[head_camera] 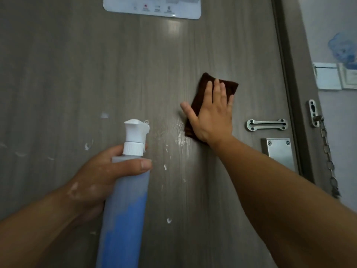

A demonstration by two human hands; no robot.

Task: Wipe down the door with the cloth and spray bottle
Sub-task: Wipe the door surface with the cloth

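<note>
Dark brown folded cloth [210, 93], rectangular and fuzzy, flat on grey wood-grain door [77, 74], right of centre. Right hand [211, 115] presses it, fingers [217, 91] straight and spread. Left hand [104, 175] grips translucent spray bottle [125, 200], blue liquid inside, white nozzle; thumb curled round its neck. White foam flecks [180, 137] between both hands. White sign [152, 6] far up, text unreadable. Metal chain latch [266, 124], right.
</note>
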